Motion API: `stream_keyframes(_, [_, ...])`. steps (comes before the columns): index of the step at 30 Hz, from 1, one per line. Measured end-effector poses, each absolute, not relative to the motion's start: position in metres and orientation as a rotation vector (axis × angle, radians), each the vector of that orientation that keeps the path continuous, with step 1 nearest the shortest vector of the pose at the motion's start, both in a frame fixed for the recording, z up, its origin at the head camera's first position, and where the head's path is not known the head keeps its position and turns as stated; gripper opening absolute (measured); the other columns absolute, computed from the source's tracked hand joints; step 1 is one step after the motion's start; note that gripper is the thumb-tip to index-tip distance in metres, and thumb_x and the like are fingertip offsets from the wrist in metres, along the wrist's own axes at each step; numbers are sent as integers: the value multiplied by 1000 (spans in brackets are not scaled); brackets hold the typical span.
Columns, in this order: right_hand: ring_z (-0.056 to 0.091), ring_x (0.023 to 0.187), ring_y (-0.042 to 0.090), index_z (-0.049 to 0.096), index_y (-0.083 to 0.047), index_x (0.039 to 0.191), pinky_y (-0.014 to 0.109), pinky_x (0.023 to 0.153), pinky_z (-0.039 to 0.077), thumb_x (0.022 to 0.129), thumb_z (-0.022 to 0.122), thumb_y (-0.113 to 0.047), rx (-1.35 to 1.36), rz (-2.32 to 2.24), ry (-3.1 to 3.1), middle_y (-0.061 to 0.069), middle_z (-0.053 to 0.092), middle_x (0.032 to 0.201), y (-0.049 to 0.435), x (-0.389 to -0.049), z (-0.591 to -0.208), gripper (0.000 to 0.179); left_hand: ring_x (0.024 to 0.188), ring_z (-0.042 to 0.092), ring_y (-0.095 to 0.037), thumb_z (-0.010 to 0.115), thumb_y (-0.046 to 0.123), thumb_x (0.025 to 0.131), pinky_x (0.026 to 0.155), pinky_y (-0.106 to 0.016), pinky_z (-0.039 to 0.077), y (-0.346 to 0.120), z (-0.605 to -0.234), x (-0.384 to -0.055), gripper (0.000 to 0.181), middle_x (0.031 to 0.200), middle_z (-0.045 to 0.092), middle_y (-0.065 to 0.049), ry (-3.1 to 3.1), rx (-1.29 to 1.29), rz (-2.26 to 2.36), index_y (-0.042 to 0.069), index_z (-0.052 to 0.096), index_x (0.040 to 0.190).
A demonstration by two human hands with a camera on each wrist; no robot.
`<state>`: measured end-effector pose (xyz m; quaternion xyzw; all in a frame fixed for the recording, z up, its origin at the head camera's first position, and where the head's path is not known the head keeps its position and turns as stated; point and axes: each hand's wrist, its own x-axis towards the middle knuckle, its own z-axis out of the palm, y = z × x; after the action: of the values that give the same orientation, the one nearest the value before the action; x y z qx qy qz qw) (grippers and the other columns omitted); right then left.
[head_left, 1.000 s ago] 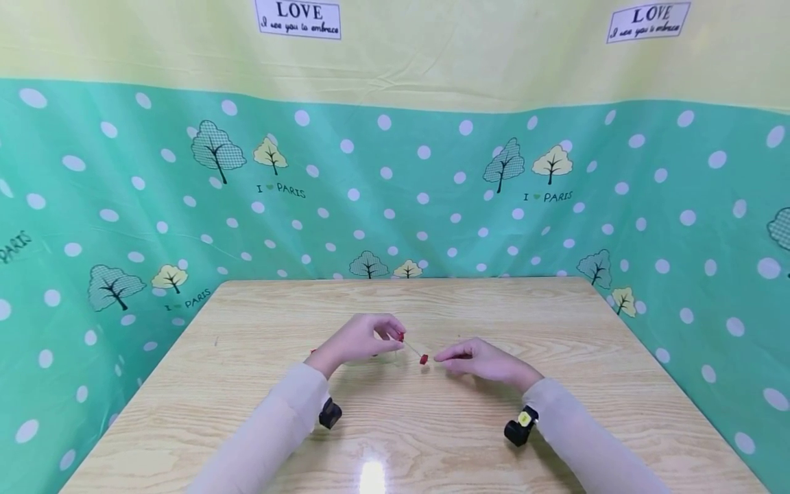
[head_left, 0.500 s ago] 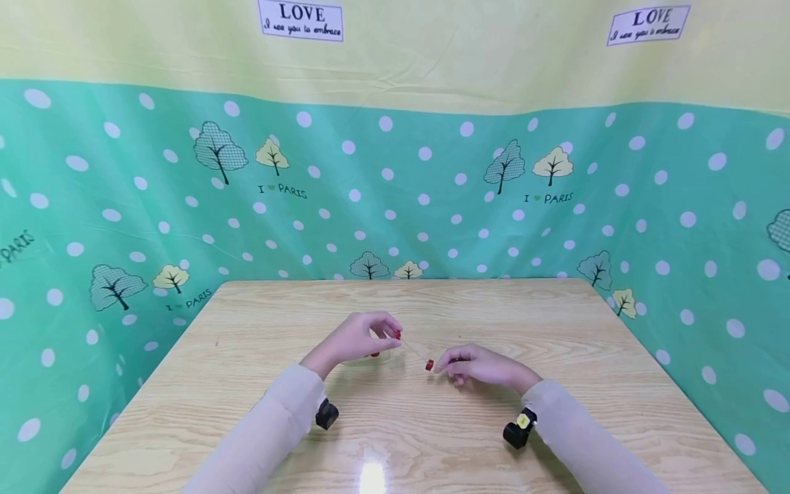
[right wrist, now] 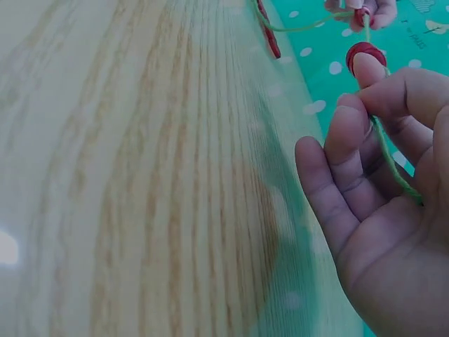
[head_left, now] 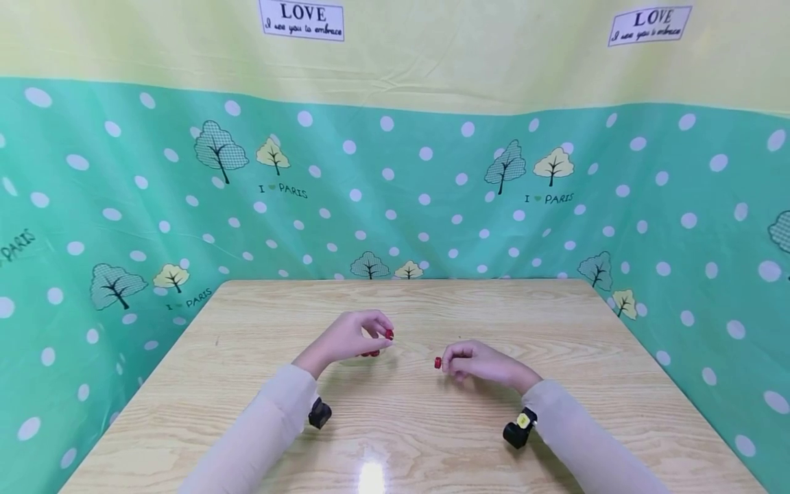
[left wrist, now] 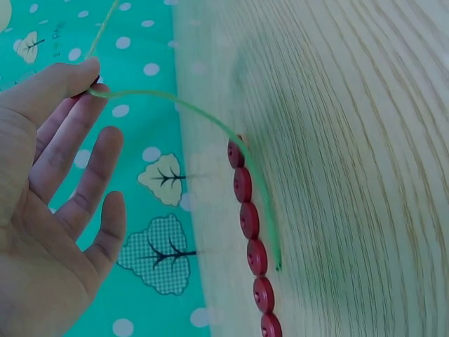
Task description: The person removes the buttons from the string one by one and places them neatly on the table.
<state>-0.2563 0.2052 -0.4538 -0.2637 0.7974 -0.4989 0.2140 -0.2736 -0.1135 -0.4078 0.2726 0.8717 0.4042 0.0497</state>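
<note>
My left hand [head_left: 353,336] pinches a small red button [head_left: 389,335] between thumb and forefinger, the other fingers spread. A green string [left wrist: 186,105] passes through that button, and its loose end hangs beside a row of red buttons [left wrist: 249,220] on the table. To the right, my right hand [head_left: 484,362] pinches the string just past another threaded red button [right wrist: 366,55], which sits against its fingertips. The string's tail [right wrist: 393,163] runs back across the right palm. Between the two hands the string spans the gap above the table.
The wooden table [head_left: 395,425] reaches back to a green polka-dot curtain [head_left: 426,171] that hangs behind it and along both sides. Dark wrist cameras sit on both wrists, the left camera [head_left: 319,413] and the right camera [head_left: 518,431].
My left hand has shifted left with its button. My right fingers, earlier apart from the other button, have closed on the string beside it, and that button has moved right.
</note>
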Motion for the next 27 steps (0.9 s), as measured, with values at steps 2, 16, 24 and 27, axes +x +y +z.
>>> stream_keyframes(2, [63, 86, 22, 68, 0, 104, 32, 77, 54, 99, 60, -11, -729, -1385, 2211, 13, 66, 102, 206, -257, -454, 15, 89, 64, -17, 79, 20, 89, 61, -32, 57, -116, -408, -273, 18, 93, 72, 8, 2656, 806, 1237, 22, 70, 103])
stream_keyframes(16, [71, 93, 27, 70, 2, 109, 34, 86, 56, 96, 71, -21, -708, -1440, 2107, 12, 71, 101, 207, -254, -452, 26, 94, 63, -14, 80, 25, 88, 81, -41, 52, -126, -407, -274, 18, 94, 71, 12, 2742, 803, 1159, 26, 70, 103])
stream_keyframes(24, [70, 89, 27, 69, 5, 105, 35, 84, 56, 100, 65, -25, -695, -1499, 2171, 16, 70, 98, 206, -258, -454, 31, 93, 63, -14, 80, 27, 87, 78, -39, 52, -135, -406, -275, 18, 94, 71, 11, 2757, 803, 1145, 26, 70, 102])
stream_keyframes(27, [70, 88, 27, 69, 6, 104, 35, 83, 57, 100, 64, -24, -680, -1520, 2187, 15, 70, 96, 205, -260, -455, 30, 92, 63, -14, 80, 29, 87, 77, -39, 52, -140, -405, -275, 18, 94, 71, 11, 2765, 812, 1132, 25, 70, 102])
